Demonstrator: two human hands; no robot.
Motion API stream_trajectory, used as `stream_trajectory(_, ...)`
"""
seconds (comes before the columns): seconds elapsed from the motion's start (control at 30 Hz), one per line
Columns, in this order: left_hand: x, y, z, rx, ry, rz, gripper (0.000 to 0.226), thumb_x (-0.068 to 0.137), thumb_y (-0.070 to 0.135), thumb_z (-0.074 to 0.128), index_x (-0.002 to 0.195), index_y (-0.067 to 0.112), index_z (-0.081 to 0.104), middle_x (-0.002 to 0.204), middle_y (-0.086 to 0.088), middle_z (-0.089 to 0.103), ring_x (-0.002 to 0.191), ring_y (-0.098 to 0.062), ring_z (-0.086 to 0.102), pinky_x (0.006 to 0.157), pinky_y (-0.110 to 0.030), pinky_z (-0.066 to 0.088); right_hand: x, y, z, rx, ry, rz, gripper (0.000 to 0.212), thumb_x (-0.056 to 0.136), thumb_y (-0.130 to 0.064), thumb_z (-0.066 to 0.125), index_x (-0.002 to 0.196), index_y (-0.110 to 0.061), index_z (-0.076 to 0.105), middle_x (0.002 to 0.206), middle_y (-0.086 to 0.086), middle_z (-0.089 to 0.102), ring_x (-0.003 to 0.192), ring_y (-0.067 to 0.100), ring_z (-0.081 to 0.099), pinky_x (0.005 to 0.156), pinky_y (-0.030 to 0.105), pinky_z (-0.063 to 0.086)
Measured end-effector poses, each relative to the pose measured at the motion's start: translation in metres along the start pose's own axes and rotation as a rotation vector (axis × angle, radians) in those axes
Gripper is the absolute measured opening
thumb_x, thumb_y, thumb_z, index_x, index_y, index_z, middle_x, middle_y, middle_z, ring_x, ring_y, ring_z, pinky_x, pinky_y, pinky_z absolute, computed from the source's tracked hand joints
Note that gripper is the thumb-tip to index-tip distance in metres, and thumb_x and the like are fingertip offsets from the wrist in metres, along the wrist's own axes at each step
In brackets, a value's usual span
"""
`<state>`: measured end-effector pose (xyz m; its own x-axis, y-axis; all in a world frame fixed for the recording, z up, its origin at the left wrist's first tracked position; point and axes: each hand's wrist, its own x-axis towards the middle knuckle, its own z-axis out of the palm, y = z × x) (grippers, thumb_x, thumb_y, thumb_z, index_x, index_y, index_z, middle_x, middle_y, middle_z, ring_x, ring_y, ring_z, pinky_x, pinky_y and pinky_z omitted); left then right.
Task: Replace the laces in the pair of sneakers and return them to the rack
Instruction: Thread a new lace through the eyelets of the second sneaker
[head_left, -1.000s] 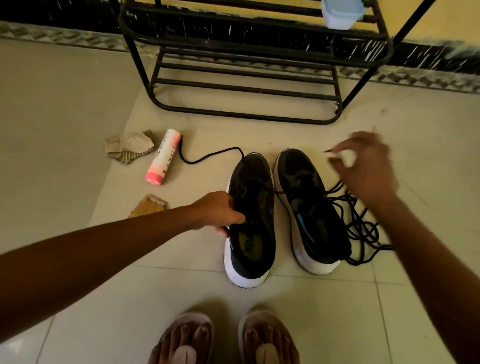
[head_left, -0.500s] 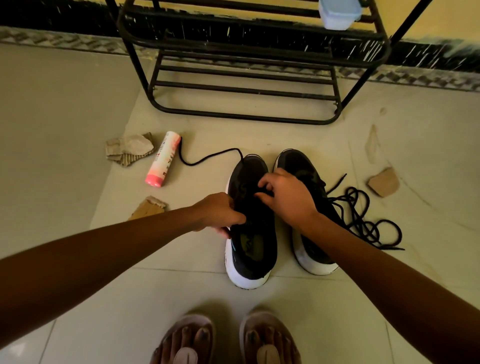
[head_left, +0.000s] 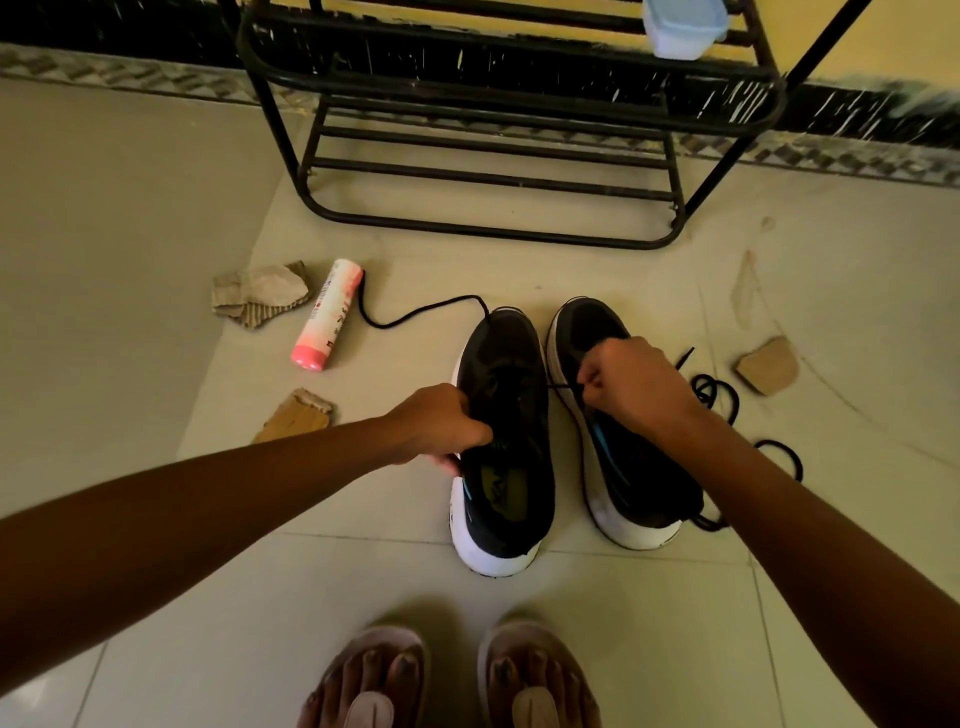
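**Head view, looking down at a tiled floor (head_left: 156, 234).** The left-side sneaker (head_left: 511, 499) and the right-side sneaker (head_left: 587, 322), both black with white soles, stand side by side on the floor. Their toes point toward the black metal rack (head_left: 493, 231), which is near but apart from them. The left hand (head_left: 441, 423) grips the outer edge of the left-side sneaker at its opening, fingers curled round the collar. The right hand (head_left: 631, 387) hovers over the right-side sneaker with fingers curled, thumb and forefinger pinching a black lace (head_left: 558, 387) drawn taut from the left-side sneaker's eyelet area. A lace strand (head_left: 415, 317) runs from that sneaker's toe in a curve to the far end of a pink tube (head_left: 327, 317) lying on the floor. A loose lace (head_left: 719, 395) lies coiled just beside the right-side sneaker's outer side. 3 cardboard scraps (head_left: 260, 293) lie on the floor, 2 near the tube and 1 beyond the coil. A pale blue container (head_left: 683, 26) sits on an upper rack shelf. 2 sandalled feet (head_left: 374, 686) are at the bottom edge
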<state>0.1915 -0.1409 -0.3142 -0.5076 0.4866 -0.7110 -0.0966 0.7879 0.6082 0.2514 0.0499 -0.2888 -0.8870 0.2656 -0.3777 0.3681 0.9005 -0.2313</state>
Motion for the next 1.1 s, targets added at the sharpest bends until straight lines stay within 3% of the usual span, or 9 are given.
stream_trajectory(0.23,0.001,-0.002,-0.001,-0.035,-0.001,-0.015,0.011,0.087,0.017,0.060,0.097,0.012,0.056,0.079,0.000,0.064,0.068,-0.020,0.067,0.066,-0.024,0.057,-0.005,-0.017,-0.001,-0.242,-0.042,0.034,0.010,0.087,-0.011,0.055,0.091,-0.007,0.064,0.085,0.010,0.061,0.087,0.032,0.065,0.072,0.034,0.050)
stream_trajectory(0.33,-0.007,0.005,-0.015,-0.014,-0.199,-0.049,0.017,0.087,0.027,0.065,0.091,0.017,0.053,0.084,-0.001,0.062,0.070,-0.017,0.065,0.066,-0.024,0.057,-0.016,-0.025,-0.012,0.050,-0.441,-0.108,0.015,0.087,-0.014,0.059,0.090,-0.004,0.069,0.082,0.011,0.069,0.076,0.019,0.065,0.073,0.032,0.054)
stream_trajectory(0.4,-0.004,0.013,-0.029,0.012,-0.285,-0.047,0.023,0.087,0.038,0.062,0.089,0.018,0.050,0.090,-0.004,0.060,0.077,-0.018,0.064,0.069,-0.029,0.056,-0.029,-0.035,-0.016,0.190,-0.659,-0.162,0.012,0.089,-0.014,0.059,0.093,-0.010,0.070,0.077,0.002,0.068,0.065,0.010,0.063,0.059,0.021,0.051)
stream_trajectory(0.57,0.033,0.030,-0.054,0.465,0.326,0.556,0.040,0.095,0.020,0.050,0.135,0.017,0.043,0.132,-0.010,0.048,0.120,-0.025,0.047,0.098,-0.033,0.039,-0.032,-0.045,-0.002,0.157,-0.685,-0.197,0.017,0.089,-0.012,0.059,0.101,-0.012,0.071,0.090,0.008,0.070,0.058,0.005,0.056,0.045,0.011,0.039)
stream_trajectory(0.7,0.047,0.037,-0.050,1.029,0.264,0.702,0.048,0.096,0.022,0.048,0.142,0.028,0.037,0.155,-0.001,0.023,0.142,-0.027,0.016,0.116,-0.039,0.014,-0.025,-0.037,-0.001,0.204,-0.460,-0.169,0.009,0.085,-0.020,0.066,0.085,-0.011,0.070,0.070,-0.002,0.065,0.049,0.001,0.054,0.047,0.009,0.040)
stream_trajectory(0.8,0.048,0.034,-0.041,1.148,0.275,0.695,0.029,0.093,0.029,0.051,0.121,0.026,0.057,0.146,0.001,0.037,0.139,-0.022,0.023,0.114,-0.039,0.009,-0.018,-0.029,0.006,0.229,-0.251,-0.098,0.024,0.078,-0.034,0.075,0.074,-0.018,0.057,0.061,-0.005,0.058,0.051,0.006,0.054,0.058,0.021,0.046)
stream_trajectory(0.93,0.041,0.030,-0.044,1.057,0.298,0.666,0.018,0.094,0.026,0.049,0.107,0.019,0.059,0.111,-0.001,0.060,0.112,-0.017,0.052,0.113,-0.037,0.014,-0.018,-0.027,0.022,0.275,-0.224,-0.067,0.030,0.077,-0.038,0.074,0.079,-0.020,0.051,0.064,-0.005,0.057,0.055,0.009,0.057,0.059,0.025,0.048)
stream_trajectory(1.0,0.032,0.034,-0.054,0.891,0.165,0.547,0.016,0.093,0.028,0.055,0.100,0.016,0.063,0.090,0.000,0.065,0.094,-0.018,0.060,0.093,-0.029,0.036,-0.018,-0.029,0.026,0.284,-0.236,-0.070,0.026,0.078,-0.034,0.073,0.083,-0.018,0.054,0.074,0.000,0.062,0.063,0.013,0.062,0.066,0.030,0.053)
stream_trajectory(1.1,0.017,0.046,-0.071,0.631,-0.018,0.400,0.029,0.093,0.037,0.053,0.078,0.015,0.064,0.064,0.003,0.060,0.065,-0.009,0.060,0.064,-0.023,0.044,-0.016,-0.032,0.026,0.257,-0.223,-0.087,0.024,0.078,-0.033,0.072,0.085,-0.017,0.055,0.086,0.003,0.063,0.072,0.017,0.062,0.074,0.034,0.055)
